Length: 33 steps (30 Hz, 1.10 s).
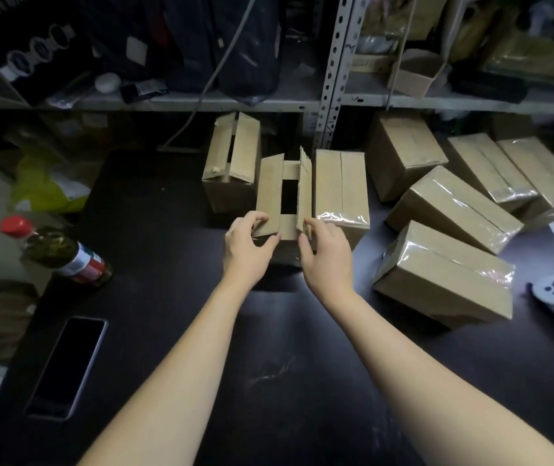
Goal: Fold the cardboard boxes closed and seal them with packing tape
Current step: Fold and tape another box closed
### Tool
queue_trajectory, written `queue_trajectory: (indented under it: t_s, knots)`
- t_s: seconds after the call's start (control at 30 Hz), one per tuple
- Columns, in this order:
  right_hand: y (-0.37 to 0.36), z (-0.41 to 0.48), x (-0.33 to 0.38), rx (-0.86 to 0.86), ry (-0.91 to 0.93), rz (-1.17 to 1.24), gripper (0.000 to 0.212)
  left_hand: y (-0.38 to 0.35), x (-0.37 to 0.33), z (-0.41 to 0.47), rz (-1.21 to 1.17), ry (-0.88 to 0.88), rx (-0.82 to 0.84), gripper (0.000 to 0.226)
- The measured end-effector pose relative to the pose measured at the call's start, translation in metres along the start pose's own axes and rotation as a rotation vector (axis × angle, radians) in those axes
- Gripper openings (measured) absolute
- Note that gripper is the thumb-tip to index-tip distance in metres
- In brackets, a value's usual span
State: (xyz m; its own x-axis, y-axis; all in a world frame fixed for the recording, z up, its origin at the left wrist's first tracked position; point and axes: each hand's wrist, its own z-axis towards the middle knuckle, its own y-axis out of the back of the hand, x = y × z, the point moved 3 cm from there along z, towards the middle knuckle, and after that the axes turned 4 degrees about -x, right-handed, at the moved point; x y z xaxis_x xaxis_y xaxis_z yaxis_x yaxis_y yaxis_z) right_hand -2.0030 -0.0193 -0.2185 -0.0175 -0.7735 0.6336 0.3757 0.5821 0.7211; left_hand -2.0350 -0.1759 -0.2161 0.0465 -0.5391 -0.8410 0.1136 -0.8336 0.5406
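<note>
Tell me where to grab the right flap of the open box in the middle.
Pinch the right flap at its near corner, coming from the near side as the right hand does. It stands almost upright, so its free edge is exposed there.

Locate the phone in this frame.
In the head view the phone lies flat, screen up, at the table's near left, below the red-capped bottle and left of the left forearm.

Looks like a stockroom or packing area: metal shelving (331, 72) crammed with bagged goods, taped cardboard boxes (443, 274) piled on a dark table (302, 381).
</note>
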Motion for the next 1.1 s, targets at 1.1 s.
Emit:
queue_trajectory:
  t_s: [1.1]
  knots:
    - [0.173, -0.231, -0.094, 0.114, -0.175, 0.327, 0.053, -0.071, -0.04, -0.33, -0.351, 0.251, -0.027, 0.021]
